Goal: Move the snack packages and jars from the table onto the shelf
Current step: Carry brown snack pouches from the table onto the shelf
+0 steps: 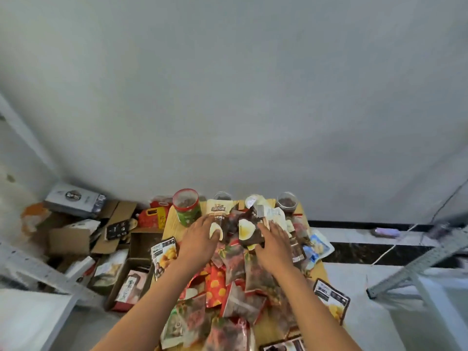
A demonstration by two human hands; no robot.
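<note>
Both hands are extended over a crowded wooden bench (169, 225), working at its far half.

Left hand (200, 235): palm down, fingers laid forward on a dark pouch with a pale oval patch (219, 230). The fingers look fairly straight; whether they press or have begun to grip cannot be told from this view. That pouch's long axis runs from 6 toward 12 o'clock, its beige top edge pointing away from the person.

Right hand (274, 240): palm down, fingers on the right edge of a second dark pouch showing a yellow-and-white fruit picture (249, 230). The pouch lies at 9 o'clock of this hand, touching it, tilted slightly off the bench. The thumb appears to sit at the pouch's near edge, but a closed grip is not confirmed.

Each pouch is nearest the hand already on it; the two pouches lie side by side between the hands.

Other task items: a green jar with a red rim (187, 207) at 11 o'clock of the left hand, three clear jars along the far edge, one at far right (286, 201), and a heap of red and clear snack packets (235, 282) between the forearms.

The shelf is not clearly identified in this view. Judgement: pickup stage, with most stock unmoved.
</note>
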